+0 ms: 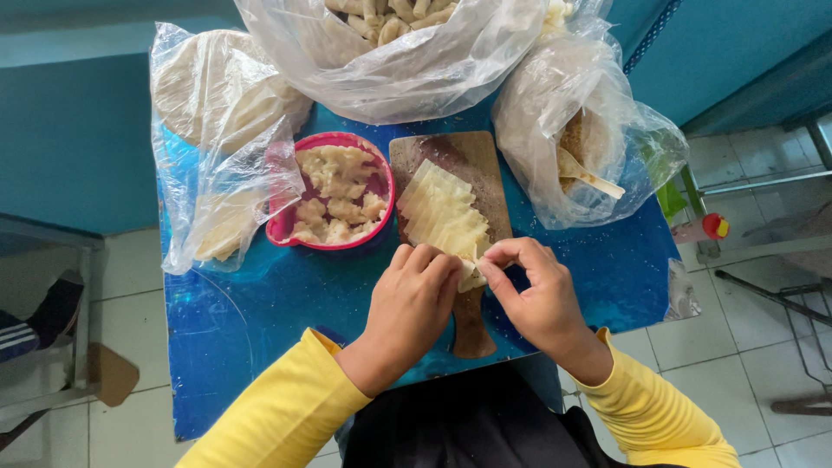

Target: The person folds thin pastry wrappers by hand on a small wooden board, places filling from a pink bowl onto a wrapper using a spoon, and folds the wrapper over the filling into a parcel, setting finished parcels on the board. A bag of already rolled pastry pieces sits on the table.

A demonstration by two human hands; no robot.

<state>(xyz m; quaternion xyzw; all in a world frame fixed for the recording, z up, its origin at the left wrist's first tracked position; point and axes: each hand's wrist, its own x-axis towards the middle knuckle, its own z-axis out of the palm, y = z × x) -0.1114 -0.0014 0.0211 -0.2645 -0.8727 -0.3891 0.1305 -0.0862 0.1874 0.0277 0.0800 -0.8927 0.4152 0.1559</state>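
My left hand (pixel 414 299) and my right hand (pixel 536 295) meet over the near end of a wooden cutting board (pixel 472 160). Both pinch a small pale dough wrapper (pixel 472 276) between the fingertips. Several overlapping pale wrappers (pixel 440 212) lie in a fan on the board just beyond my fingers. A pink bowl (pixel 289 224) of lumpy pale filling (pixel 338 195) stands left of the board. Both sleeves are yellow.
The small blue table (pixel 260 312) carries clear plastic bags: one of flat wrappers (pixel 217 147) at the left, one of rolled pieces (pixel 399 52) at the back, and one at the right with a wooden spoon (pixel 589 176). Tiled floor and metal frames surround it.
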